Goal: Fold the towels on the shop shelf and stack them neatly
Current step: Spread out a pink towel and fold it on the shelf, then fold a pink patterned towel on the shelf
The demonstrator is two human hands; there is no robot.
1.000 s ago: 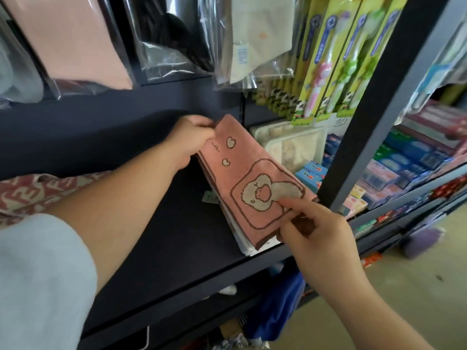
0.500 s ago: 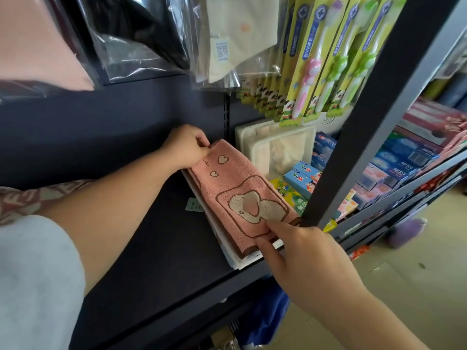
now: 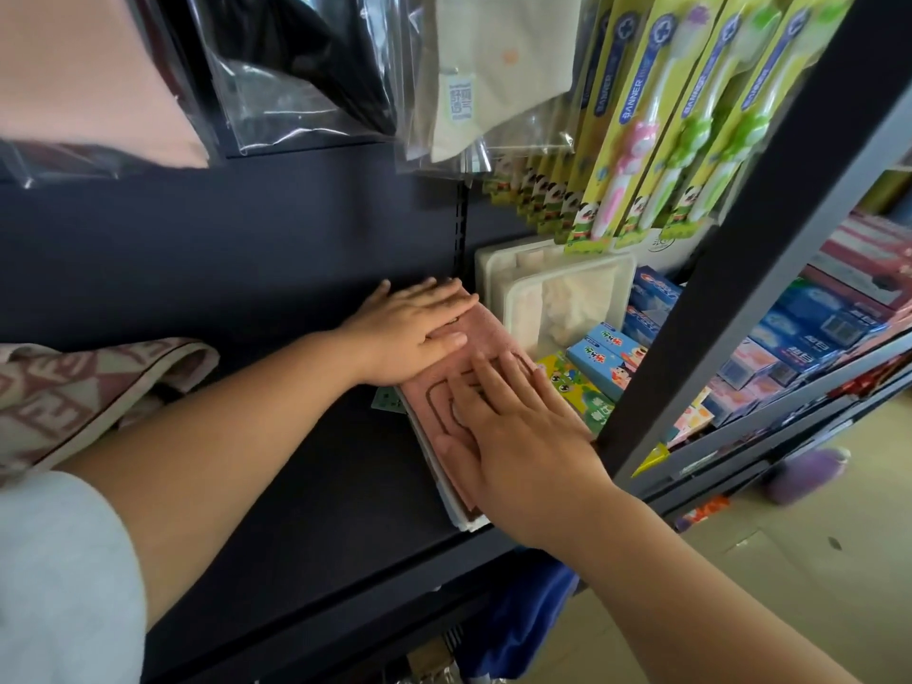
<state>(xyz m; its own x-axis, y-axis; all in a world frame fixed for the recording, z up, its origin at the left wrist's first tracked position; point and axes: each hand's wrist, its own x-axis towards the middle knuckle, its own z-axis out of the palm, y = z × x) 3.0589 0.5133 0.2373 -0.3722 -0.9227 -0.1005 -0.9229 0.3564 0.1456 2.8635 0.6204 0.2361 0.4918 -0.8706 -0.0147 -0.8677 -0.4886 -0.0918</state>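
A folded pink towel [image 3: 493,338] with a brown outlined picture lies on top of a small stack of folded towels [image 3: 451,501] on the dark shop shelf [image 3: 316,486]. My left hand [image 3: 414,333] lies flat, palm down, on the far end of the pink towel. Over the near end rests my right hand [image 3: 513,436], also flat with fingers spread. Both palms cover most of the towel's picture. A loose patterned red-and-cream towel [image 3: 74,402] lies unfolded at the left of the shelf.
A white plastic box [image 3: 567,298] and small toothpaste cartons [image 3: 607,353] stand right beside the stack. Toothbrush packs [image 3: 641,116] and bagged cloths [image 3: 296,66] hang above. A dark upright post [image 3: 740,269] bounds the shelf on the right.
The pink towel has gone from held up and tilted to lying on the stack. Both hands let go of its edges and now lie flat on it.
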